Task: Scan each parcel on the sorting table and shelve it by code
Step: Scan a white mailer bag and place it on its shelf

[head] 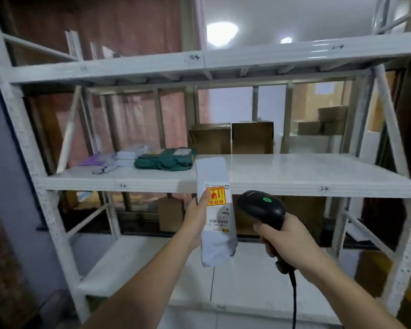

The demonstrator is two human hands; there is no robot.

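My left hand (pixel 198 217) grips a long white parcel bag (pixel 215 243) upright in front of the white shelf rack, thumb on its label. The label carries a yellow and red sticker and a barcode, facing me. My right hand (pixel 285 241) holds a black barcode scanner (pixel 261 207) by its handle, just right of the parcel, a green light lit on its head. Its black cable hangs down past my wrist. The parcel's top reaches the front edge of the middle shelf (pixel 294 176).
On the middle shelf lie a dark green parcel (pixel 165 159), small white packets (pixel 125 157) and a purple bag (pixel 93 159) at the left. Two brown cartons (pixel 230 137) stand behind the shelf. The lower shelf (pixel 138 262) sits beneath my arms. Handwritten codes mark the shelf edges.
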